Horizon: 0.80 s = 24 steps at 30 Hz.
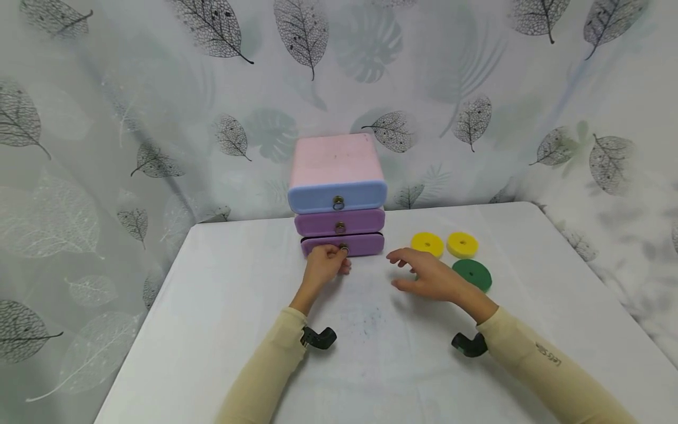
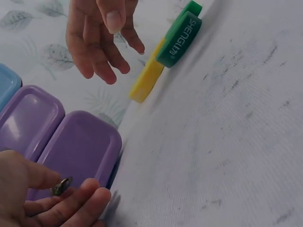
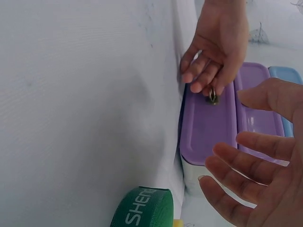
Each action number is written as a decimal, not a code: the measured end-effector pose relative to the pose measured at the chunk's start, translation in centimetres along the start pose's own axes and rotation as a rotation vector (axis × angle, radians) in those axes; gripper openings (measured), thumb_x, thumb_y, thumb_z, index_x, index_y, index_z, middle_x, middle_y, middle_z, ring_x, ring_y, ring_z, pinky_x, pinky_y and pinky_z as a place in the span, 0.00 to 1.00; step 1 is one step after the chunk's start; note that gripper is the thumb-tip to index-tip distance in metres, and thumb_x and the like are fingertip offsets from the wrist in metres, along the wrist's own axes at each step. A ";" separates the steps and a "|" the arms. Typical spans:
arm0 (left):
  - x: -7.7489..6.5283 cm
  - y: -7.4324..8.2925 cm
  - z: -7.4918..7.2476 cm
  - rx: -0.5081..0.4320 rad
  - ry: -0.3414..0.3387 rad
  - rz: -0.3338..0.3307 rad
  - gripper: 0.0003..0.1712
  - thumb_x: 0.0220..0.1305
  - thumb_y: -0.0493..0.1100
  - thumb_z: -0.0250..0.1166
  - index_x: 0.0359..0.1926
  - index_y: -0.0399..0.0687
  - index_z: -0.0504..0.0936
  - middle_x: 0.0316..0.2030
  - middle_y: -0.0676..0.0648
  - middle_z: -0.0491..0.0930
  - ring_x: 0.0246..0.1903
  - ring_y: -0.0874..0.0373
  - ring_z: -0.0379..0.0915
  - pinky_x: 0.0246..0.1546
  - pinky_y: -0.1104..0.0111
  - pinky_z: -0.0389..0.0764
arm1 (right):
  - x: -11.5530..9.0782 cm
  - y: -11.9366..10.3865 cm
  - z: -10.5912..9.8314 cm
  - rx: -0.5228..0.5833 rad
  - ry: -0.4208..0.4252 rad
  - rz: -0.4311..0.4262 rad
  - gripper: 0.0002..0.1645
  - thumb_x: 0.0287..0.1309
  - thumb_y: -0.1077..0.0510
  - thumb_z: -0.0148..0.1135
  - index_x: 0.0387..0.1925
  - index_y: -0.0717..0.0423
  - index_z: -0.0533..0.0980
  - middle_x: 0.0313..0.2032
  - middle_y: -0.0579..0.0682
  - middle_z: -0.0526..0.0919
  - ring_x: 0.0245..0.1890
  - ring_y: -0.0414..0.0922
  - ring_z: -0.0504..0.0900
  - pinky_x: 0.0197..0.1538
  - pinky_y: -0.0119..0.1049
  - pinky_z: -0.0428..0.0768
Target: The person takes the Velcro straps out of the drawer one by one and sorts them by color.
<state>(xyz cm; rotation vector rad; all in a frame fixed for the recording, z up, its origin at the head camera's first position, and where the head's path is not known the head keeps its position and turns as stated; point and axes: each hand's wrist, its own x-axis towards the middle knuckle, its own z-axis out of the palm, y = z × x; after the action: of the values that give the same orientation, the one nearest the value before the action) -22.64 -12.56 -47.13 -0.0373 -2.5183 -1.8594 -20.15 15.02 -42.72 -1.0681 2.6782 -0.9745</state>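
Left hand (image 1: 322, 265): thumb and fingertips pinch the ring pull (image 1: 344, 249) on the bottom drawer (image 1: 366, 245); other fingers bent loosely below it. Right hand (image 1: 428, 277): nothing in it, fingers apart and slightly bent, thumb clear of them, held above the worktop (image 1: 212, 306) right of the drawers.

Bottom drawer is purple, lowest of three, front facing me. Dark line along its top edge; can't tell how far out it sits. Middle drawer (image 1: 312, 224), also purple, just above. Top drawer (image 1: 312, 199) is light blue, under a pink top panel (image 1: 336, 158). Both upper ones have ring pulls too, neither touched by me. Drawer unit stands at the back of the worktop, near the middle.

Rolls, right of the unit: two yellow, left one (image 1: 426, 242) and right one (image 1: 462, 244), side by side; green roll (image 1: 473, 275) nearer me, just behind my right wrist, white lettering on its edge in the wrist views.

My sleeves (image 1: 265, 371) are pale yellow, a dark curved device (image 1: 321, 338) at each wrist. Worktop cover is white, with dark smudges between my arms. Leaf-print backdrop (image 1: 339, 88) behind everything.
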 end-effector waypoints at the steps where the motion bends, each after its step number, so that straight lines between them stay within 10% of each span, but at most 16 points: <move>1: 0.0 0.0 0.1 -0.001 -0.003 0.001 0.14 0.76 0.39 0.62 0.42 0.28 0.84 0.28 0.41 0.88 0.28 0.48 0.88 0.30 0.63 0.86 | 0.1 0.0 0.0 0.002 -0.001 0.005 0.29 0.65 0.57 0.70 0.65 0.61 0.74 0.56 0.59 0.82 0.54 0.58 0.81 0.53 0.53 0.83; 24: -2.0 -0.6 -0.2 -0.035 -0.070 0.025 0.13 0.76 0.33 0.59 0.38 0.27 0.85 0.26 0.40 0.86 0.23 0.53 0.86 0.26 0.66 0.87 | 2.6 -2.3 -1.3 -0.040 0.052 -0.044 0.31 0.64 0.57 0.71 0.65 0.63 0.73 0.58 0.58 0.81 0.55 0.55 0.80 0.55 0.54 0.82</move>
<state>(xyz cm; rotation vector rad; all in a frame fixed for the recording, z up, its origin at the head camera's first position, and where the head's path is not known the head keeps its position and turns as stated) -20.65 -12.97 -47.69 -0.1358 -2.5172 -1.9262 -21.18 12.74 -39.96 -1.1288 2.7385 -0.9727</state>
